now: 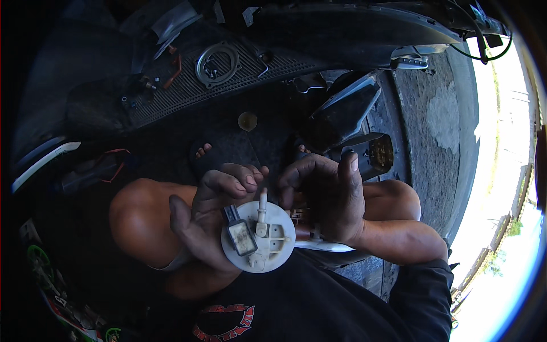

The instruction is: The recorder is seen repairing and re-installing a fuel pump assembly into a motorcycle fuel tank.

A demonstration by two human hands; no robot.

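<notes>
A fuel pump with a round white plastic flange sits in front of my lap, flange facing up. A narrow outlet nipple points away from me, and a dark-framed connector is on its left side. My left hand supports the pump against its palm, thumb apart and fingers curved above the flange. To the right of the nipple is my right hand, apart from it, with its thumb raised and fingers bent; I see nothing in it. Much of the pump's body is hidden below the flange.
On the ribbed footboard ahead lie a metal ring with small fasteners inside, an orange-red part and a hex key. A small round cup stands on the floor. Dark panels and a dirty tray are at right.
</notes>
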